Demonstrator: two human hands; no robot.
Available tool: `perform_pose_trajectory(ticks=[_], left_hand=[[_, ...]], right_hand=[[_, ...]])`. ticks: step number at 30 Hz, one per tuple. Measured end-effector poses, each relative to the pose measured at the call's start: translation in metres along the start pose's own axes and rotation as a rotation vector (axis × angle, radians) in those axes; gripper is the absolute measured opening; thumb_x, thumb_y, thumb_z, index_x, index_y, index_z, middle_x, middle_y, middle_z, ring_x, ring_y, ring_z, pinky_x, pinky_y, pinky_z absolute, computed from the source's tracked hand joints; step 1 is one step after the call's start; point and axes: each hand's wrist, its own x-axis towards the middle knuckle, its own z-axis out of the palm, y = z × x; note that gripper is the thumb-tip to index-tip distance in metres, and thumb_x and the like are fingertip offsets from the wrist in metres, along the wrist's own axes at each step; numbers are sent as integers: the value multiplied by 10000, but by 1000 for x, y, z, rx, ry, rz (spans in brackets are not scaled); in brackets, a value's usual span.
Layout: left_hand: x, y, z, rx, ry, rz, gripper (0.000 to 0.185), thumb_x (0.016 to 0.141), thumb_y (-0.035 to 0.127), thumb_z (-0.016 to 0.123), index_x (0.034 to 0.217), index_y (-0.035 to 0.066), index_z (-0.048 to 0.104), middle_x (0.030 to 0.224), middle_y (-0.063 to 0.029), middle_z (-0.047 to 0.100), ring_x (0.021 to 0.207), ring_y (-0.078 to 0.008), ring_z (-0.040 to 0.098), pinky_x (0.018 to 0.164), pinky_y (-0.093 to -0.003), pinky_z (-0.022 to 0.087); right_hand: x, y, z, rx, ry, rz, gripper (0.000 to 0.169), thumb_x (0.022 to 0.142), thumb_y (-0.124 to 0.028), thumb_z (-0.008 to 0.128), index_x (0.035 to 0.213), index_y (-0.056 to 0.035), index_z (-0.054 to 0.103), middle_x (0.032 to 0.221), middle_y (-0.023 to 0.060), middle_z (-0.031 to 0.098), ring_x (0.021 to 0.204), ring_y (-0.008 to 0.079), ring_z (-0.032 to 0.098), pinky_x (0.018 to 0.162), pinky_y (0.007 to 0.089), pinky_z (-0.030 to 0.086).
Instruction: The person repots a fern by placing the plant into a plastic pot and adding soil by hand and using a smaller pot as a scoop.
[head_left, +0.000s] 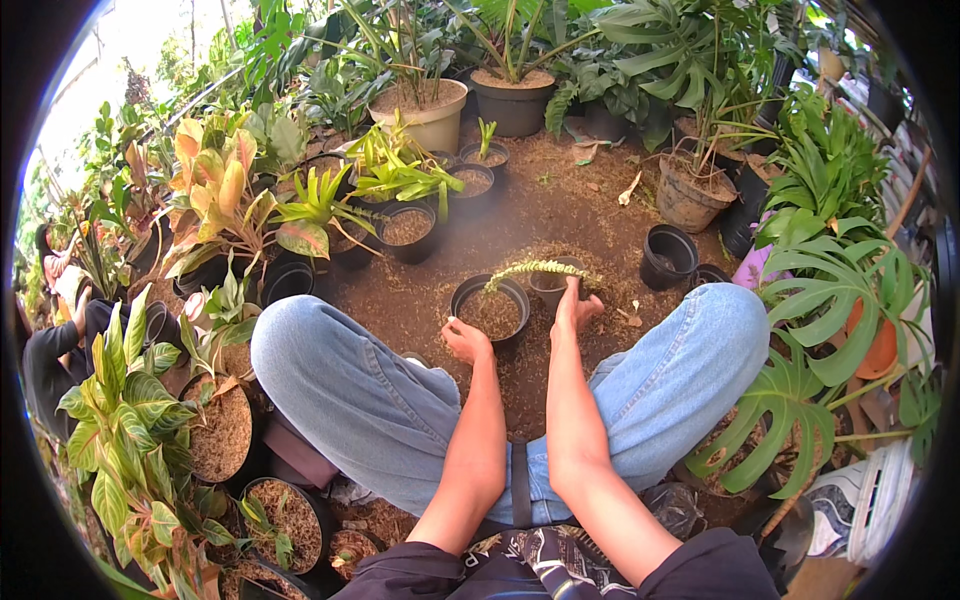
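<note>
My right hand (574, 307) grips a curved plant cutting (534, 268) near its right end. The green-yellow stem, closely set with short leaf stubs, arches leftward over a round black plastic pot (491, 311). Light brown, crumbly growing medium partly fills that pot. My left hand (468, 340) is at the pot's near left rim with its fingers bent together; whether it grasps the rim cannot be made out. Just behind the cutting stands a smaller dark pot (553, 281), partly hidden by my right hand.
Black pots of medium (406, 225) and leafy plants stand ahead left. An empty black pot (667, 256) and a muddy planter (691, 196) are at right. Monstera leaves (780, 420) spread beside my right knee. Another person (56, 352) sits at far left.
</note>
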Motion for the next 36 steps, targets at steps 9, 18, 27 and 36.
perform_pose_trajectory(ticks=[9, 18, 27, 36], left_hand=[[1, -1, 2, 32, -3, -35, 403, 992, 478, 414, 1156, 149, 580, 1084, -176, 666, 1027, -413, 611, 874, -529, 449], [4, -5, 4, 29, 5, -19, 419, 990, 480, 414, 1156, 134, 583, 1073, -178, 668, 1019, -409, 615, 871, -520, 453], [1, -4, 3, 37, 5, 12, 426, 991, 490, 408, 1163, 140, 579, 1092, -176, 669, 1026, -418, 612, 871, -524, 454], [0, -1, 2, 41, -1, -9, 405, 995, 468, 415, 1167, 140, 578, 1106, -184, 661, 1025, -422, 610, 872, -529, 453]], right_hand=[[-16, -29, 12, -484, -287, -549, 967, 555, -344, 915, 1289, -63, 353, 1145, 225, 599, 1121, 393, 560, 950, 483, 441], [-56, -44, 13, -487, -427, -843, 940, 479, -249, 954, 1226, -126, 398, 1123, 168, 565, 1121, 359, 510, 961, 492, 386], [-60, -31, 15, -447, -452, -1105, 921, 421, -169, 952, 1189, -129, 444, 1108, 152, 545, 1097, 355, 492, 955, 468, 399], [-18, -12, 14, -232, -47, -481, 875, 565, -266, 932, 1265, -84, 440, 1224, 256, 467, 1193, 394, 453, 1031, 494, 377]])
